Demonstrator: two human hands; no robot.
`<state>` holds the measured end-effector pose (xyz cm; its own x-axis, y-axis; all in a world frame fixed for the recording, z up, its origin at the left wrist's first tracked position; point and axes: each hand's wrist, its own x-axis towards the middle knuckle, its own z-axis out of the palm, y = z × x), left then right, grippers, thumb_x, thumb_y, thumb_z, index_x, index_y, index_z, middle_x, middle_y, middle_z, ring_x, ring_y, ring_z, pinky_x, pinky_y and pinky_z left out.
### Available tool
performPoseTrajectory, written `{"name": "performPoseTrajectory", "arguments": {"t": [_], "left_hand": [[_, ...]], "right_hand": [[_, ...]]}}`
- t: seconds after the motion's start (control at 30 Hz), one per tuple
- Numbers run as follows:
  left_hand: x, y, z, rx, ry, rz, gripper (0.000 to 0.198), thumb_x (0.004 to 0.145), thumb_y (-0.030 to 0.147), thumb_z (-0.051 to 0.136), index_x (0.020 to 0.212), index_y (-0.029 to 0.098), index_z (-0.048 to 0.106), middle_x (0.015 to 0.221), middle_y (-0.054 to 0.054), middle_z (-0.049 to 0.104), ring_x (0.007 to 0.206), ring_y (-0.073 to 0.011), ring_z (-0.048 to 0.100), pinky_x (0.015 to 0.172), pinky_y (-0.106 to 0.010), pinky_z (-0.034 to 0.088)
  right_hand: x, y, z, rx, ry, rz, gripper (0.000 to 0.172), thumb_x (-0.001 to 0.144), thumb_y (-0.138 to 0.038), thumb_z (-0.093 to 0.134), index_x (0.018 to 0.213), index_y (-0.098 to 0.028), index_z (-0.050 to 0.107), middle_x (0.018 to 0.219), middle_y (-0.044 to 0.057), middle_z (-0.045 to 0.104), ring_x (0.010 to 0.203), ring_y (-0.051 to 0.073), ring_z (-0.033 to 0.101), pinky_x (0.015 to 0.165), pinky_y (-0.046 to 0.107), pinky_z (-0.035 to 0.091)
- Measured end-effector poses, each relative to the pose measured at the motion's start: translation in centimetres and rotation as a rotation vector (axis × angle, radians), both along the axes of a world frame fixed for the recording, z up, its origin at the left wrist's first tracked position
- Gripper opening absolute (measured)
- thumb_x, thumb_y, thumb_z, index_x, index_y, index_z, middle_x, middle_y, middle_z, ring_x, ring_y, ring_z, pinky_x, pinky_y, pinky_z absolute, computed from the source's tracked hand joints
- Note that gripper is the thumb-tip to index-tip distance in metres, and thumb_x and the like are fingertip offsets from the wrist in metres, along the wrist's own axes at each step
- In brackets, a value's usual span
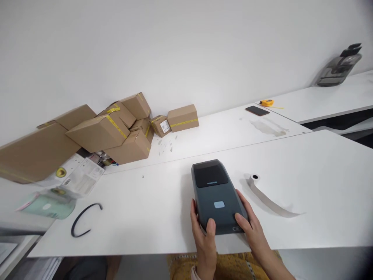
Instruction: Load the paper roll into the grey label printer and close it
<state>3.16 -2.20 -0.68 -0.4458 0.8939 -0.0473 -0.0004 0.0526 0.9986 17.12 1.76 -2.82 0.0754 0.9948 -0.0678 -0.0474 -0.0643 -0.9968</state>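
A dark grey label printer (214, 190) sits on the white table (305, 167) near its front edge. My left hand (204, 237) grips the printer's near left corner, thumb on top and fingers along the side. My right hand (252, 229) holds the near right corner, thumb pressed on the top edge. To the right of the printer lies a small roll of white label paper (264, 194), with a strip unwound toward the right.
A heap of cardboard boxes (110, 128) leans against the wall at the back left, with papers (81, 177) and a green tape roll (49, 206) in front. A black curved cable (84, 219) lies left. A phone (257, 111), yellow tape measure (266, 102) and grey device (339, 68) sit far right.
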Motion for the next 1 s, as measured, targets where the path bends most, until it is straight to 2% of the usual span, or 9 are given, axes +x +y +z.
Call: {"name": "performPoseTrajectory", "arguments": {"t": [0.2,0.4,0.53,0.67,0.77,0.83,0.9,0.93,1.0], "left_hand": [[0.2,0.5,0.0,-0.001,-0.153,0.028,0.092,0.082,0.06,0.062,0.156,0.021,0.023,0.156,-0.017,0.039,0.132,-0.0329,0.054,0.099,-0.035,0.052],[0.2,0.9,-0.9,-0.014,-0.135,0.04,0.095,0.079,0.065,0.06,0.156,0.02,0.024,0.158,-0.016,0.036,0.135,-0.0362,0.049,0.099,-0.035,0.052],[0.3,1.0,-0.3,-0.018,-0.128,0.046,0.096,0.078,0.065,0.062,0.155,0.02,0.026,0.157,-0.016,0.038,0.136,-0.0375,0.047,0.102,-0.037,0.05],[-0.5,0.8,0.9,-0.076,-0.152,-0.042,0.091,0.082,0.062,0.062,0.156,0.023,0.024,0.159,-0.015,0.034,0.137,-0.034,0.048,0.099,-0.034,0.051],[-1.7,-0.5,0.7,-0.093,-0.154,-0.084,0.095,0.079,0.064,0.066,0.153,0.022,0.025,0.156,-0.018,0.037,0.13,-0.0311,0.054,0.096,-0.034,0.052],[-2.3,-2.2,-0.2,-0.109,-0.063,0.01,0.085,0.075,0.066,0.069,0.141,0.02,0.043,0.137,-0.017,0.056,0.114,-0.0273,0.062,0.088,-0.031,0.053],[-2.3,-4.0,-1.4,-0.162,0.027,0.087,0.063,0.069,0.07,0.071,0.108,0.02,0.063,0.098,-0.008,0.069,0.084,-0.0208,0.065,0.072,-0.028,0.051],[-2.0,-4.7,-2.1,-0.205,0.006,0.03,0.058,0.067,0.074,0.07,0.087,0.02,0.066,0.08,-0.005,0.068,0.069,-0.0176,0.062,0.064,-0.026,0.048],[-1.0,-5.5,-3.0,-0.32,-0.139,-0.147,0.066,0.06,0.084,0.066,0.067,0.018,0.064,0.059,-0.003,0.061,0.049,-0.0131,0.052,0.05,-0.025,0.038]], "right_hand": [[-0.2,-0.2,-0.8,0.041,-0.022,-0.043,0.078,0.087,-0.062,0.055,0.154,-0.028,0.033,0.164,0.008,0.031,0.149,0.037,0.029,0.117,0.057,0.034],[0.0,-0.7,-1.3,0.045,-0.025,-0.002,0.072,0.093,-0.056,0.051,0.157,-0.034,0.024,0.166,0.004,0.027,0.15,0.035,0.029,0.115,0.055,0.038],[0.1,-0.5,-1.3,0.057,-0.02,0.008,0.07,0.094,-0.055,0.05,0.156,-0.034,0.025,0.166,0.005,0.026,0.15,0.034,0.028,0.117,0.055,0.035],[0.3,-0.3,-0.4,0.08,-0.025,0.055,0.07,0.094,-0.057,0.05,0.156,-0.032,0.026,0.164,0.008,0.031,0.148,0.034,0.032,0.114,0.055,0.039],[0.9,-0.6,1.2,0.151,-0.12,0.053,0.067,0.096,-0.053,0.05,0.157,-0.037,0.025,0.166,0.005,0.026,0.15,0.033,0.028,0.116,0.058,0.035],[1.5,-0.9,2.2,0.276,-0.242,0.058,0.055,0.098,-0.048,0.05,0.151,-0.04,0.038,0.167,0.001,0.023,0.153,0.033,0.02,0.119,0.06,0.03],[2.2,-1.1,2.9,0.41,-0.354,0.116,0.042,0.1,-0.044,0.047,0.141,-0.041,0.053,0.166,-0.003,0.026,0.154,0.033,0.015,0.119,0.06,0.028],[2.5,-1.2,3.0,0.459,-0.389,0.152,0.04,0.101,-0.043,0.045,0.138,-0.04,0.057,0.165,-0.003,0.029,0.154,0.033,0.015,0.119,0.06,0.029],[2.9,-1.2,2.9,0.503,-0.422,0.201,0.04,0.102,-0.041,0.041,0.139,-0.04,0.056,0.163,-0.002,0.033,0.153,0.032,0.02,0.119,0.06,0.03]]}}
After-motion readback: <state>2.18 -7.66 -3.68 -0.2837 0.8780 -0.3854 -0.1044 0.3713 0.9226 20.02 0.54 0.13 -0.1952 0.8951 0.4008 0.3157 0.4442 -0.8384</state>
